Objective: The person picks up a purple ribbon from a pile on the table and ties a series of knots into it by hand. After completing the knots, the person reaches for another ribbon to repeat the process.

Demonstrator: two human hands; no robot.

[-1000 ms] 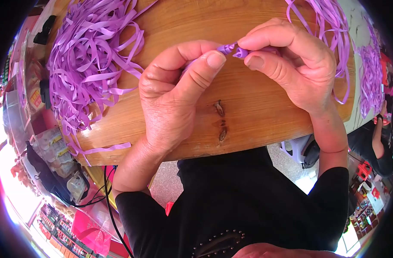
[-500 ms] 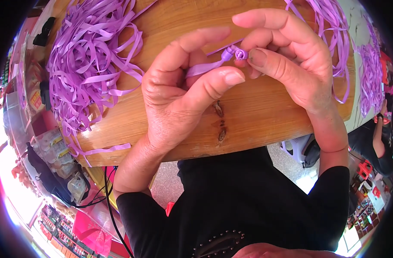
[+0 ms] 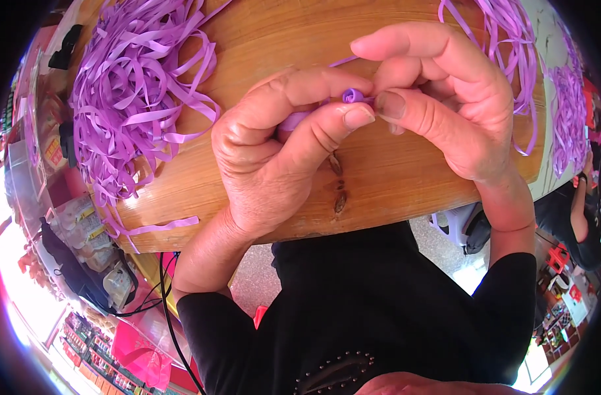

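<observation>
A small purple ribbon coil (image 3: 352, 96), rolled like a rosebud, sits above the table between my two hands. My left hand (image 3: 264, 151) is closed on it, thumb below and index finger above. A flat stretch of the same ribbon (image 3: 292, 121) runs back into the left palm, partly hidden by the fingers. My right hand (image 3: 462, 115) pinches with thumb and fingertips just right of the coil, where a short bit of ribbon enters the pinch. Its index finger is raised and bent over the top.
A large tangled heap of purple ribbon (image 3: 139, 85) covers the wooden table's (image 3: 392, 191) left side, with a loose end near the front edge. More ribbon (image 3: 508, 39) lies at the right, and another bundle (image 3: 567, 118) beyond it. Black cables (image 3: 163, 309) hang at the lower left.
My left thumb and index finger have closed onto the ribbon coil, which has shifted slightly left and down. My right fingertips have drawn a little off the coil.
</observation>
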